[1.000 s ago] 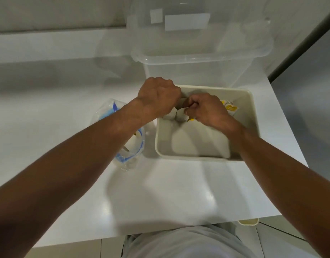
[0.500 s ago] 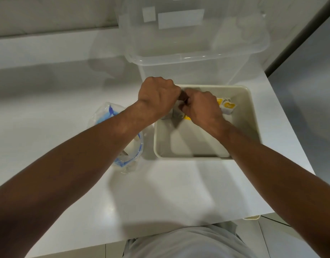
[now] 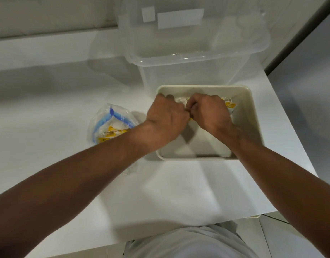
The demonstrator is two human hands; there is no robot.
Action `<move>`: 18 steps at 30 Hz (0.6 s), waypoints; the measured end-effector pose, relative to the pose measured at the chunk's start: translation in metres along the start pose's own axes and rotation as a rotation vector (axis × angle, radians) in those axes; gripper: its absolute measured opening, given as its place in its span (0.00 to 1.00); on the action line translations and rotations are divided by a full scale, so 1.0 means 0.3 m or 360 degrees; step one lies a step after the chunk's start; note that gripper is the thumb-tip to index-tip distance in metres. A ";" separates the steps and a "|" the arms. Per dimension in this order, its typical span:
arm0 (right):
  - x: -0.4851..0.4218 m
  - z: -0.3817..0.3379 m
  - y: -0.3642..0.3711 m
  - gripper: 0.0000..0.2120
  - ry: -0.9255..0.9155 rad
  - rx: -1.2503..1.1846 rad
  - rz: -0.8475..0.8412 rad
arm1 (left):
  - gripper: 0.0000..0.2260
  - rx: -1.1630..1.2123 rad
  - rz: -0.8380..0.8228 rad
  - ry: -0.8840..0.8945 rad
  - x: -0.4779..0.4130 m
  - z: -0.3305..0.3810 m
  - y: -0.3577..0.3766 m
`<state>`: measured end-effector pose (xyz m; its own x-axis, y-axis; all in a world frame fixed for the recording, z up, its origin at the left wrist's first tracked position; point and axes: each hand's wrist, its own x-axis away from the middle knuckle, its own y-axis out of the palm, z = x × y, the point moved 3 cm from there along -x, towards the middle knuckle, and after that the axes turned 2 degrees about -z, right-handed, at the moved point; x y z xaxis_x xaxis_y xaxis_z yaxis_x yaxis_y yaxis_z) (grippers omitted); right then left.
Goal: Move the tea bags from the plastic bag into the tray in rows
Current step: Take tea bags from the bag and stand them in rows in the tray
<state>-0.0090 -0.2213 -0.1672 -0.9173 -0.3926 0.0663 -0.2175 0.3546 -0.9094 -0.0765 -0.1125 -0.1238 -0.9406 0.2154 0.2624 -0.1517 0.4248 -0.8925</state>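
Standing by the white table, I see the person reach both bare arms forward into the cream tray, which sits toward the table's right side. The left hand is knuckles-up over the tray's far left corner, its fingers curled down out of sight. That grip is clenched, but I cannot tell whether it has anything in it. The right hand is just beside it, the two thumbs touching, and its grip is closed on the tea bags lined along the tray's far wall. White paper shows between the two hands, a scrap of yellow peeks out under the right thumb, and a yellow tag on its string lies clear of the knuckles at the right end of the row. Left of the tray, just beside it on the table, lies the plastic bag, clear and crumpled, with a blue zip strip. Loose tea bags with yellow tags are inside it, partly hidden by the left forearm, which passes over the bag's near side. Behind the tray, close against its far rim, stands a large clear storage tub with pale labels on its back wall. A grey shirt shows at the near edge of the table.
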 end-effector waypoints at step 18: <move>0.015 0.047 0.033 0.04 -0.0018 0.0036 -0.0216 | 0.11 -0.0422 -0.0322 0.0063 -0.024 0.080 0.095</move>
<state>-0.0107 -0.2315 -0.1816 -0.8760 -0.4454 0.1849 -0.3318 0.2784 -0.9013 -0.0814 -0.1232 -0.1598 -0.8863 0.1351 0.4429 -0.2448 0.6753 -0.6957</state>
